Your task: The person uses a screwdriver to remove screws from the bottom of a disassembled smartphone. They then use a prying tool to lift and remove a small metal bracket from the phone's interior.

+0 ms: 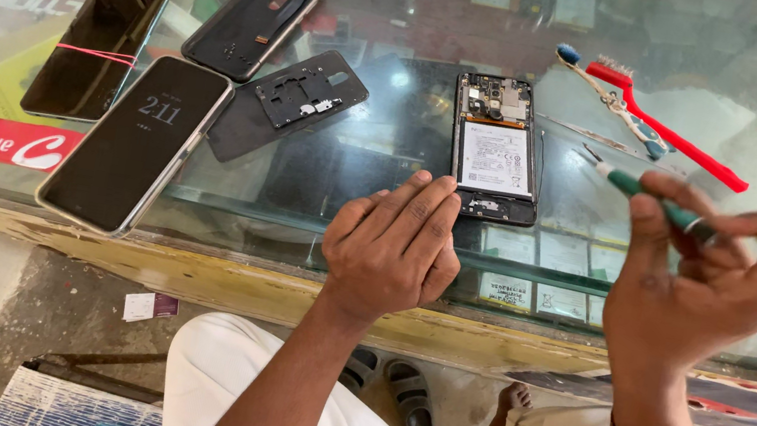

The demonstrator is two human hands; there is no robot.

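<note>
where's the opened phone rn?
Head view, centre of the glass counter: the opened phone lies flat just beyond the left hand, left of the red toothbrush.

The bench (324, 174) top is shiny, see-thru glass w/ a worn, rough painted edge. The opened phone (497, 148) shows dull metal bits & a matt white battery; the screwdriver (649, 197) has smooth green plastic. The 2 whole phones (135, 142) are glossy black glass, & the red brush (670, 128) is shiny plastic.
</note>
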